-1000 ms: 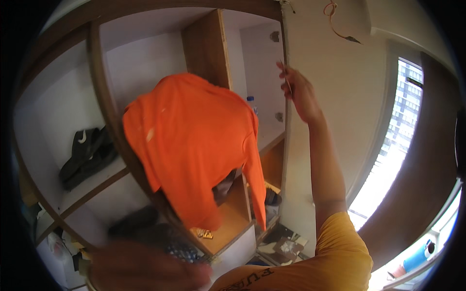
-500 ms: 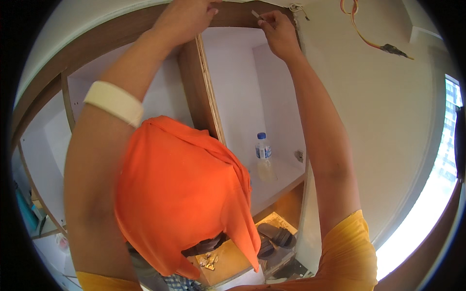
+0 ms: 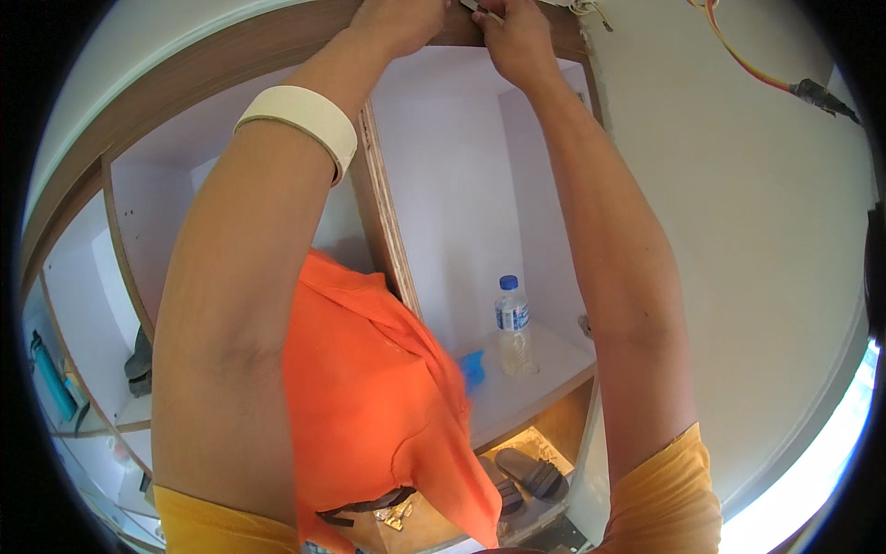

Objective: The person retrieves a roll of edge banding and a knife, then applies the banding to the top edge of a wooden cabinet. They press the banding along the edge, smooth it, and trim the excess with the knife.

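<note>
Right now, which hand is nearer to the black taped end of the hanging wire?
Right. The right hand is left of the taped end, apart from it; the left hand is farther left, beyond the right.

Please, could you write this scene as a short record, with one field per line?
Left hand: raised near the cabinet's top rail; contents unclear
Right hand: beside the left hand, pinching a small flat piece
Worn: cream ring around the left forearm
Shelf: clear plastic bottle, upright, blue cap; crumpled blue item nearby
Cloth: orange garment, partly hidden by the left forearm
Below shelf: two dark sandals
Wall: dangling wires, end wrapped in black
</note>
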`<state>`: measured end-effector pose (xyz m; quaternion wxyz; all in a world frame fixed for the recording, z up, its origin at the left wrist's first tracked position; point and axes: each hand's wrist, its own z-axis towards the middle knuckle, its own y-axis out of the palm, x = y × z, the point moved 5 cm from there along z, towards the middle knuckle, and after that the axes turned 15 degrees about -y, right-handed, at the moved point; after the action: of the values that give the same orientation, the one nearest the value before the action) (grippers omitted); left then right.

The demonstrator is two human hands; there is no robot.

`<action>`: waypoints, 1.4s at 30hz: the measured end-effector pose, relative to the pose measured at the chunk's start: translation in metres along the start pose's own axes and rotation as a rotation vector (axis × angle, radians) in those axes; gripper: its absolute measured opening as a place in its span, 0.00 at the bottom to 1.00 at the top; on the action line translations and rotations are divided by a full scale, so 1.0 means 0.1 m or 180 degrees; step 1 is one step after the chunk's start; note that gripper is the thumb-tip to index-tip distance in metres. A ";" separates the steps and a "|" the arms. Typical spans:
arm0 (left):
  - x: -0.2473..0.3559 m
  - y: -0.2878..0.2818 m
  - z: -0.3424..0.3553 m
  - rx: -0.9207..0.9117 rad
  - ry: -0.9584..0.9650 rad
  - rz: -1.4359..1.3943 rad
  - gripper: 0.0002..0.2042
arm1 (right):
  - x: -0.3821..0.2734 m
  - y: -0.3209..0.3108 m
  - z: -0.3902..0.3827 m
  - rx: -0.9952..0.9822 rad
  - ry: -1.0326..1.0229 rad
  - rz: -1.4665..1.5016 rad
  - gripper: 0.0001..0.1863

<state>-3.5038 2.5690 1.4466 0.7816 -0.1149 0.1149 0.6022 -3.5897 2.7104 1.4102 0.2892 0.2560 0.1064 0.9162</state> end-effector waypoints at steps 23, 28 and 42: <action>0.13 0.01 -0.04 0.0155 0.0010 0.0311 0.13 | 0.00 -0.07 0.03 -0.0045 0.0083 0.0107 0.07; 0.14 -0.02 -0.06 0.0040 -0.0160 0.0270 0.13 | -0.01 -0.04 0.02 0.0041 -0.0032 0.0042 0.07; 0.16 -0.02 -0.04 0.0014 -0.0102 0.0292 0.13 | 0.01 -0.07 0.03 0.0090 0.0006 0.0017 0.07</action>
<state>-3.4976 2.5817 1.4380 0.7552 -0.0981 0.1088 0.6390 -3.5854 2.7168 1.4109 0.2830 0.2594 0.1189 0.9157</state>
